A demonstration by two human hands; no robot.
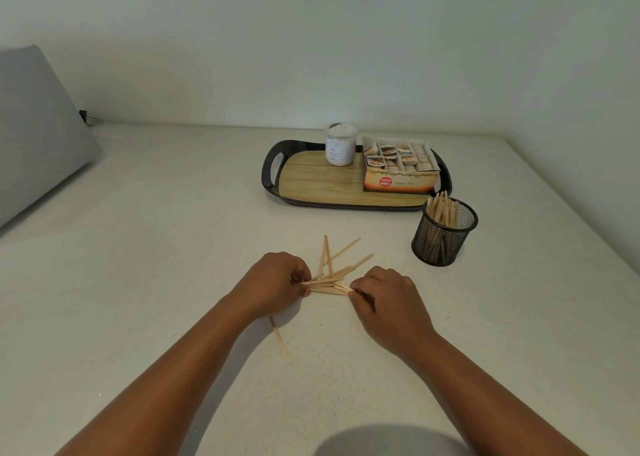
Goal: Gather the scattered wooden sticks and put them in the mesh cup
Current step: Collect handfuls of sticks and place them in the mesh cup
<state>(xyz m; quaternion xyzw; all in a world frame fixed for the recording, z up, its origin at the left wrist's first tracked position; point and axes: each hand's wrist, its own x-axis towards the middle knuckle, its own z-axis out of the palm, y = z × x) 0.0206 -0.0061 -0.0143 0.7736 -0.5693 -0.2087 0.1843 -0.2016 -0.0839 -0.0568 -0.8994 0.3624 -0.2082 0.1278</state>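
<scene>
Several thin wooden sticks (pixel 329 282) lie in a loose pile on the white counter, some fanning out towards the back. My left hand (pixel 273 282) pinches the pile's left ends. My right hand (pixel 388 300) pinches its right ends. One lone stick (pixel 280 341) lies nearer to me, partly under my left wrist. The black mesh cup (pixel 445 232) stands to the back right and holds several upright sticks.
Behind the cup is a black-rimmed tray (pixel 273 178) with a wood-pattern base, bearing a white jar (pixel 340 144) and an open tea box (pixel 400 168). A grey slanted object (pixel 38 133) fills the far left. Walls close the back and right.
</scene>
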